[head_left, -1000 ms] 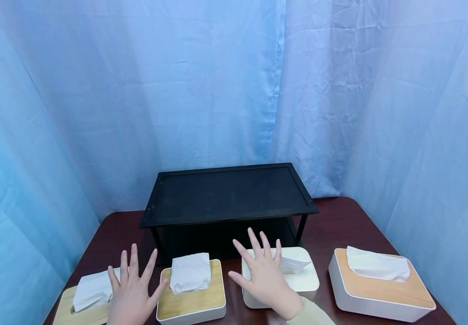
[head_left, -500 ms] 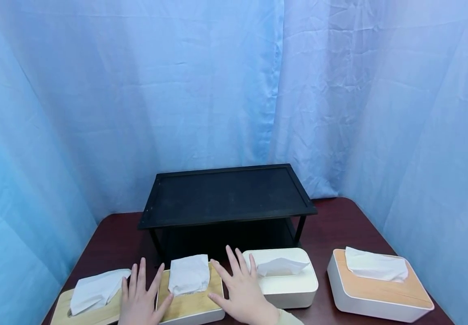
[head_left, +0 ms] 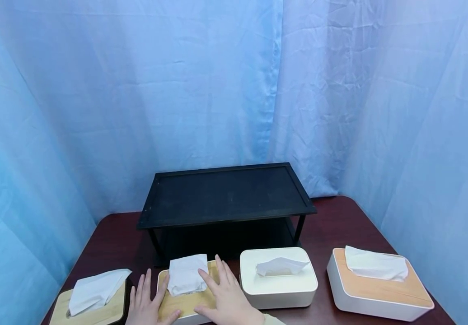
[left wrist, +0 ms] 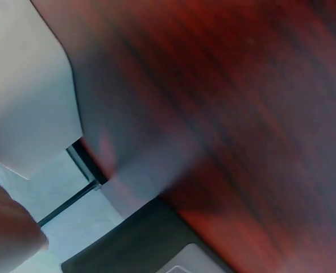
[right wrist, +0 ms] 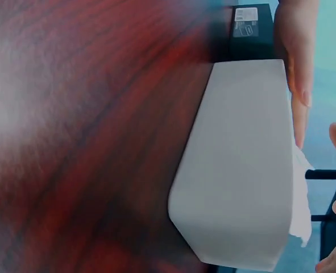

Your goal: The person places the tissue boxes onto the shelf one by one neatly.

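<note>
A tissue box [head_left: 191, 301] with a bamboo lid, white sides and a white tissue [head_left: 187, 275] on top stands between my two hands. My left hand [head_left: 144, 303] is at its left side, fingers spread. Over its right edge reaches my right hand [head_left: 227, 295], fingers apart and extended, tips near the tissue. In the right wrist view, the box's white wall [right wrist: 236, 170] shows, with the left hand [right wrist: 298, 51] above and beyond it. The left wrist view has a white box wall [left wrist: 25, 85] and part of a hand [left wrist: 11, 227] at the left.
Behind stands a low black two-tier rack [head_left: 230, 194] on the dark red table [head_left: 335, 221]. A dark-sided tissue box [head_left: 108, 309] is on the left; a cream one [head_left: 278, 286] and a white one with an orange-toned wooden lid [head_left: 380, 289] are on the right. Blue curtains [head_left: 201, 90] surround the table.
My right hand has moved left and down, from over the cream tissue box to the bamboo-lidded one. My left hand has moved right and down, away from the leftmost tissue box.
</note>
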Available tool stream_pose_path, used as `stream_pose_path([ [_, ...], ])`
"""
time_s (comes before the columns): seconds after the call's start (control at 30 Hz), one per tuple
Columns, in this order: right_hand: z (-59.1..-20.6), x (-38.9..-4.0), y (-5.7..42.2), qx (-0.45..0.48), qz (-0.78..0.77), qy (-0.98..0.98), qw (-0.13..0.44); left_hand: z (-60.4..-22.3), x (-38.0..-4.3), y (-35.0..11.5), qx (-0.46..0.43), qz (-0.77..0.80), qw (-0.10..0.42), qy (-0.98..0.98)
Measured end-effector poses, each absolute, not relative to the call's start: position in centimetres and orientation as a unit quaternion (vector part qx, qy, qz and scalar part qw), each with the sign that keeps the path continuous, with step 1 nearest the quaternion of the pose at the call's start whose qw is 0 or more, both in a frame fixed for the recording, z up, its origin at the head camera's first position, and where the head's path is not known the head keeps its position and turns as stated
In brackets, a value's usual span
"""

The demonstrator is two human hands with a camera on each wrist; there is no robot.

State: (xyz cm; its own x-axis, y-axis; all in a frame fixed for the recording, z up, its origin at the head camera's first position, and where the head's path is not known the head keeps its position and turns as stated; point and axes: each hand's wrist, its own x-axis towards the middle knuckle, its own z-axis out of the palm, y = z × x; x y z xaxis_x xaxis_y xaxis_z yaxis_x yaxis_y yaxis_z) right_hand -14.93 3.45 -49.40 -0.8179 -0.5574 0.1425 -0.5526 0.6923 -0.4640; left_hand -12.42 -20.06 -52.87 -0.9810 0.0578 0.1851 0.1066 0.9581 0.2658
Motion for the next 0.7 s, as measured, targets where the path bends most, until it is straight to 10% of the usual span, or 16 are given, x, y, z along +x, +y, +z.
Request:
stream_pose_path([
  [0.7, -52.2, -16.1, 2.8, -0.219, -0.380, 0.889, 0.129, -53.3, -13.3, -20.5, -0.034, -0.277, -0.061, -0.958],
])
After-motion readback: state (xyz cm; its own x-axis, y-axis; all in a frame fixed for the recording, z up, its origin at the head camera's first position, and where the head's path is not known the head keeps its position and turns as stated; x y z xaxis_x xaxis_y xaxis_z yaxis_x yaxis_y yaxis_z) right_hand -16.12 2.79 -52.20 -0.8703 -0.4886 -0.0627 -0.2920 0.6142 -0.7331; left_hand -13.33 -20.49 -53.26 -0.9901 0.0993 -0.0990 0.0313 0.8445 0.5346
